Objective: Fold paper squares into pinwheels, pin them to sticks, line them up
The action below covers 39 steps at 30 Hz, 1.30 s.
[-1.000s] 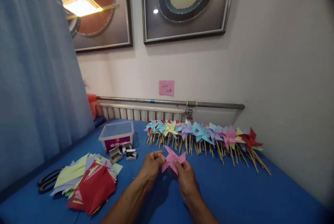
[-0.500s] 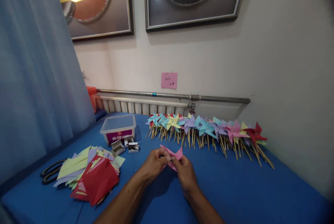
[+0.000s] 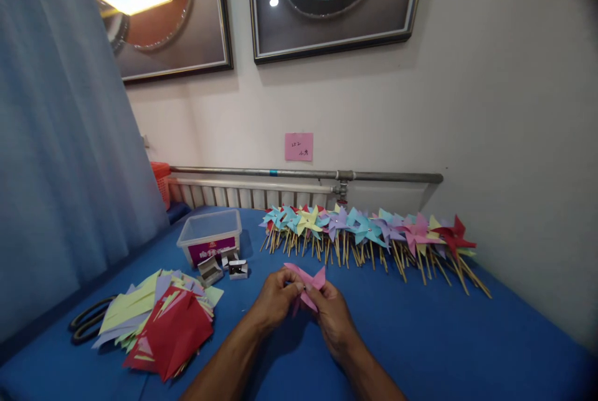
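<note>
Many finished pinwheels [image 3: 369, 233] lie in a row by the wall, and a paper pile [image 3: 159, 317] waits at the left. Both hands, left hand [image 3: 275, 298] and right hand [image 3: 331, 314], pinch a pink paper [image 3: 308, 281] above the table [image 3: 443, 339]; it seems half folded, with no stick yet.

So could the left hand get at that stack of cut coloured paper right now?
Probably not at once: the left hand is pinching the pink paper pinwheel together with the right hand. Once it lets go, bare blue table leaves the way to the paper stack free.
</note>
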Each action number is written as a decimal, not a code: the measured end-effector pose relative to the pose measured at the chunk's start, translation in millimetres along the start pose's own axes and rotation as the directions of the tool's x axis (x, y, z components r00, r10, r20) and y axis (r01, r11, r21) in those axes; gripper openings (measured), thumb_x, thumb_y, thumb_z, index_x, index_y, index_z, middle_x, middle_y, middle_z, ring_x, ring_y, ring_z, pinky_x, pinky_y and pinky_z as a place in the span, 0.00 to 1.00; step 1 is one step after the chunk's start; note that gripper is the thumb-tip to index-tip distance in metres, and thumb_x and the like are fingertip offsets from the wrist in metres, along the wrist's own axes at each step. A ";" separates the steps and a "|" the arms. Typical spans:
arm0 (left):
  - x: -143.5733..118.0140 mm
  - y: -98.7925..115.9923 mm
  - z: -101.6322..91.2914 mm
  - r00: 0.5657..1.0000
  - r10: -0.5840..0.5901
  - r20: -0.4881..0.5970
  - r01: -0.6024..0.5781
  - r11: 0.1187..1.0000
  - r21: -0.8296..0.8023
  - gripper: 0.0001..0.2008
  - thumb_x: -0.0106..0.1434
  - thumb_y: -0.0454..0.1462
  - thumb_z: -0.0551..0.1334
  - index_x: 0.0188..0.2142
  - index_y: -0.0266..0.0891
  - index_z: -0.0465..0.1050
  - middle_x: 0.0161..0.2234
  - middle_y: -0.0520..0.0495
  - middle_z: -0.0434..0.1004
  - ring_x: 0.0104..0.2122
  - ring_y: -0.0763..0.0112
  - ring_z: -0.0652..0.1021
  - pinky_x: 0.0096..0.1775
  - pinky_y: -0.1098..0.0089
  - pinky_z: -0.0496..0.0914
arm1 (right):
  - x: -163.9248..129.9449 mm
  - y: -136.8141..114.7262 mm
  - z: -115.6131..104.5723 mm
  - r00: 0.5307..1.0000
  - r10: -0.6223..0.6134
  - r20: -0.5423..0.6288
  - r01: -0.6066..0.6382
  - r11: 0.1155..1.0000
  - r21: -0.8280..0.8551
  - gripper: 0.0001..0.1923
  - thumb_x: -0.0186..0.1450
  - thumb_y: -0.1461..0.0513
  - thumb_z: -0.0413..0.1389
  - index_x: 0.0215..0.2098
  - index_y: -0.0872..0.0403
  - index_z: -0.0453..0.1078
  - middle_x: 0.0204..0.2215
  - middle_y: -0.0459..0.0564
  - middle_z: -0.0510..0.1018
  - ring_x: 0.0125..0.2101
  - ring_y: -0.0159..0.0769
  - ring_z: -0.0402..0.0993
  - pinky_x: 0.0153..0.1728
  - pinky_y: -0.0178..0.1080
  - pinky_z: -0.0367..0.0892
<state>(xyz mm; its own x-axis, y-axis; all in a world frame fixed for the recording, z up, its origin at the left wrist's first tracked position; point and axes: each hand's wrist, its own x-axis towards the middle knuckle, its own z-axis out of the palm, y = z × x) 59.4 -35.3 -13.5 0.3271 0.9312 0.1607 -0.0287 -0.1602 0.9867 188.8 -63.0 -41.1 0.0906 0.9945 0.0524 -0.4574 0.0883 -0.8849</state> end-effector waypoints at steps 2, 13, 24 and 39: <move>0.6 -0.1 -0.2 1.000 -0.010 0.009 0.010 1.000 -0.014 0.11 0.53 0.43 0.64 0.23 0.39 0.67 0.20 0.53 0.69 0.20 0.74 0.67 0.25 0.73 0.60 | -0.7 -0.4 0.1 1.000 0.012 0.007 -0.012 1.000 0.009 0.20 0.53 0.50 0.71 0.39 0.52 0.80 0.37 0.52 0.85 0.39 0.46 0.81 0.40 0.42 0.74; 3.2 -1.7 -4.3 0.997 -0.047 0.062 0.055 0.987 -0.151 0.16 0.51 0.45 0.69 0.23 0.38 0.67 0.19 0.53 0.68 0.19 0.76 0.66 0.25 0.73 0.60 | -7.0 -10.7 4.6 0.996 0.081 0.035 -0.083 0.994 0.074 0.24 0.48 0.51 0.74 0.38 0.53 0.79 0.33 0.51 0.85 0.37 0.45 0.80 0.38 0.43 0.74; 1.4 -0.4 -2.8 0.998 -0.035 0.049 0.039 0.996 -0.084 0.14 0.52 0.45 0.67 0.24 0.38 0.70 0.20 0.53 0.70 0.19 0.76 0.66 0.24 0.73 0.59 | -4.7 -7.9 4.2 0.998 0.058 0.031 -0.060 0.997 0.053 0.22 0.49 0.52 0.74 0.37 0.54 0.80 0.32 0.51 0.85 0.37 0.46 0.81 0.39 0.44 0.74; 1.9 1.5 -3.9 0.997 -0.065 0.047 0.068 0.995 -0.074 0.15 0.51 0.46 0.68 0.23 0.39 0.67 0.17 0.55 0.65 0.17 0.76 0.63 0.22 0.73 0.55 | -4.6 -6.7 0.9 0.993 0.085 0.079 -0.091 0.993 0.077 0.23 0.50 0.51 0.74 0.37 0.56 0.79 0.32 0.53 0.85 0.37 0.47 0.81 0.41 0.45 0.74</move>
<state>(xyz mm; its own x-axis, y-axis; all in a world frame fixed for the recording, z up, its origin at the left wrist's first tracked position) 56.3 -32.5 -11.6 0.3727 0.9230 0.0952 -0.0758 -0.0720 0.9945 190.7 -68.1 -35.0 -0.0183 0.9997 0.0138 -0.5305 0.0020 -0.8477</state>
